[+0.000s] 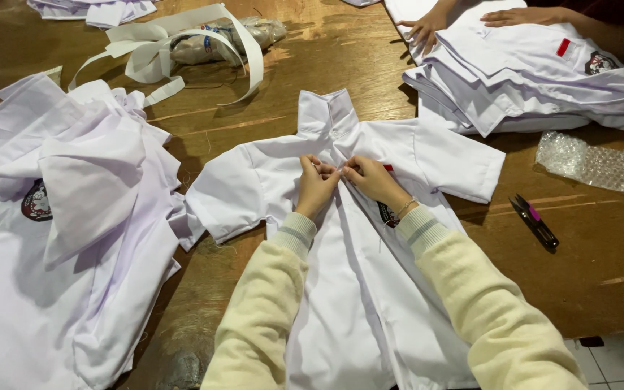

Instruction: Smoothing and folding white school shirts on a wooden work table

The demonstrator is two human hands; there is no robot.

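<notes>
A white short-sleeved shirt [254, 180] lies flat on the wooden table [341, 50], collar pointing away from me. My left hand [315, 185] and my right hand [372, 180] meet at the shirt's front placket just below the collar, fingertips pinching the cloth on either side of the opening. A small red tag and a dark round badge on the chest are partly hidden under my right hand and wrist. Both of my arms wear cream knitted sleeves.
A heap of white shirts [59, 238] lies at the left. Another person's hands [427, 25] rest on a folded stack of shirts [529, 79] at the back right. Thread snips [534, 221] and a bubble-wrap piece [590, 162] lie right; white ribbon strips [182, 43] at the back.
</notes>
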